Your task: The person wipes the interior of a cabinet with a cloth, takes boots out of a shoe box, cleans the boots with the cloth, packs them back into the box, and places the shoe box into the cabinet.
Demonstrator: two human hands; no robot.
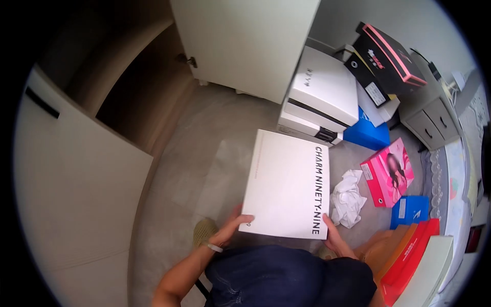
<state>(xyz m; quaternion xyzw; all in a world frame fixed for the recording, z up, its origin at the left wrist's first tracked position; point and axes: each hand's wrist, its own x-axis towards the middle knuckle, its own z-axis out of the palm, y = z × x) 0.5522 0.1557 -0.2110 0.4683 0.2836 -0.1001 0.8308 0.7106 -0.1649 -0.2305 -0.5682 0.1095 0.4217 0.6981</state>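
A flat white box (pixel 286 187) printed "CHARM NINETY-NINE" is held level in front of my body, above the floor. My left hand (pixel 232 224) grips its near left corner, with the thumb on top and the fingers hidden underneath. At the near right corner my right hand (pixel 333 235) holds the box's side; most of those fingers are hidden too. Just right of the box, crumpled white paper (pixel 349 199) lies on the floor.
Ahead is a cabinet with its door (pixel 243 46) open. Stacked white boxes (pixel 325 89), a black shoe box (pixel 391 56) and a blue box (pixel 367 130) stand back right. A pink box (pixel 388 174) and red box (pixel 411 261) sit along the bed, near a drawer unit (pixel 434 120).
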